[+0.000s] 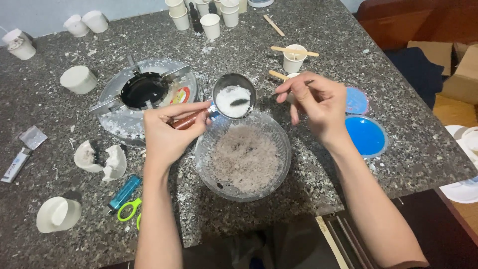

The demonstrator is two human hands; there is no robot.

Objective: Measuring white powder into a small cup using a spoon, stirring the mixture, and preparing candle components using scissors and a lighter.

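While left hand [167, 130] grips small pan [234, 96] over glass bowl [242, 155] rim, right hand [318, 102] pinches spoon [291, 87], granite table [45, 164] edge near

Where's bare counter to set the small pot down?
Bare speckled stone counter lies right of the clear glass bowl of flakes, below the blue round lid. Another patch sits left of the round metal burner, below the white cup on its side. The back edge with white paper cups is crowded.

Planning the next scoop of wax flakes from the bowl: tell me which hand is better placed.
Probably the right hand: it pinches a thin spoon reaching into the small pot, just above the glass bowl. The left hand is busy gripping the pot's brown handle.
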